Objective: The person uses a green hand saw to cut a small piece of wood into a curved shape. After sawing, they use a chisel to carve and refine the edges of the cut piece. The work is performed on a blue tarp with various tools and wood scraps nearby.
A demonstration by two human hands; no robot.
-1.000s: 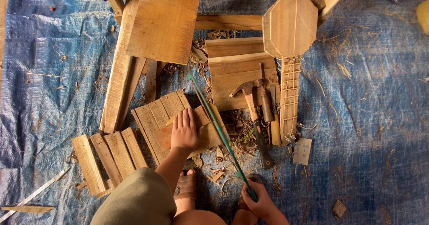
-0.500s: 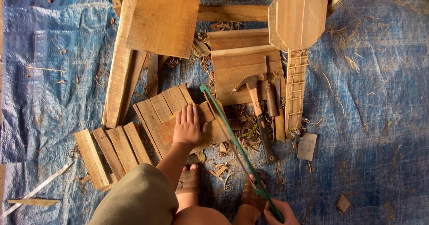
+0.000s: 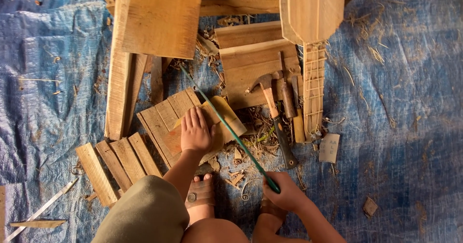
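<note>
My left hand [image 3: 195, 132] lies flat, fingers together, pressing a small wooden piece [image 3: 223, 119] down onto a slatted wooden panel [image 3: 164, 117]. My right hand [image 3: 284, 192] is closed around the handle end of a thin green saw [image 3: 226, 125]. Its long blade runs diagonally up and left, across the wooden piece just beside my left fingers. My feet in sandals [image 3: 200, 195] rest below the panel.
A claw hammer [image 3: 276, 115] and chisels [image 3: 288, 101] lie right of the saw on stacked boards [image 3: 248, 60]. A guitar-shaped wooden frame [image 3: 312, 35] stands behind. Planks [image 3: 120, 79], a second slat panel [image 3: 115, 158], a sandpaper scrap [image 3: 329, 148] and shavings cover the blue tarp [image 3: 410, 103].
The saw has moved along its length across the wooden piece, first drawn back toward me, then pushed forward again. My left hand has stayed pressed on the wood.
</note>
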